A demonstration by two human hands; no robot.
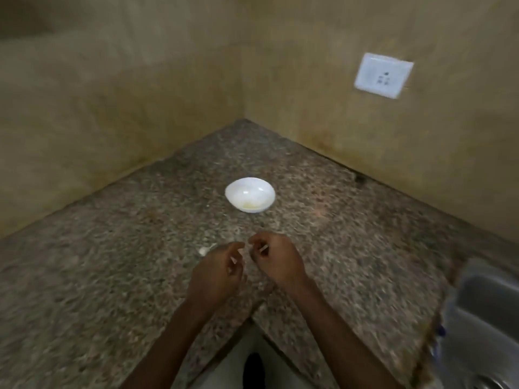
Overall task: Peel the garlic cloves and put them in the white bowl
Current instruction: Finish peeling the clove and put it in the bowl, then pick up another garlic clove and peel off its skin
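The white bowl [250, 198] stands on the granite counter near the corner, with a pale yellowish bit at its bottom. My two hands hover close together in front of it, fingers curled. My left hand [222, 272] pinches a small pale piece of garlic [233, 259], mostly hidden by the fingers. My right hand [276, 258] pinches a thin pale strip of garlic skin [264, 248]. A whitish garlic clove or scrap of skin [204, 250] lies on the counter just left of my left hand. The picture is blurred.
The speckled granite counter [112, 262] fills a corner between two yellowish walls. A white wall socket [383, 75] is on the right wall. A steel sink [488, 318] lies at the right edge. The counter's inner edge drops to the floor below my forearms.
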